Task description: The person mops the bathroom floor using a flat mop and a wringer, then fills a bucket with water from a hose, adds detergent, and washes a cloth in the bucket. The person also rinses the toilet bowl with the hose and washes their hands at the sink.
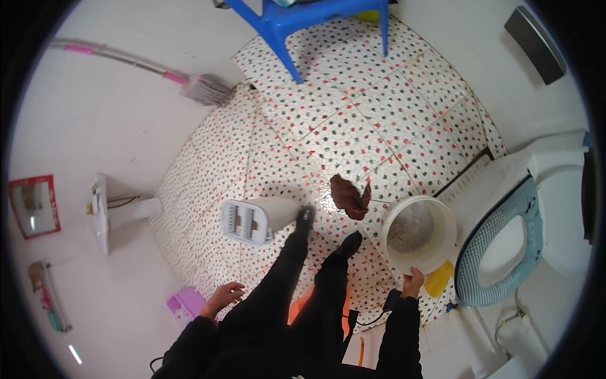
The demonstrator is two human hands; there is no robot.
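Observation:
My right hand [413, 283] is closed on the near rim of a round white bucket [447, 235]. Cloudy greyish liquid seems to lie inside it. A crumpled dark reddish-brown cloth [348, 199] rests on the wet floor, left of the bucket and ahead of my feet. Low on the left, my left hand [224, 297] hangs in the air with its fingers loosely apart and nothing in them. The nearest thing to it is a small purple plastic bin or basket [188, 305]. A tall grey-white mop bucket [281, 215] with a slotted top stands beside my left foot.
On the right is a toilet with a blue-green checked seat cover [470, 281]; a yellow cloth or bag [439, 280] lies between it and the bucket. A blue plastic stool [278, 28] stands ahead. A mop [205, 90] leans left, above a pedestal sink [101, 215]. Something orange [303, 306] shows behind my legs.

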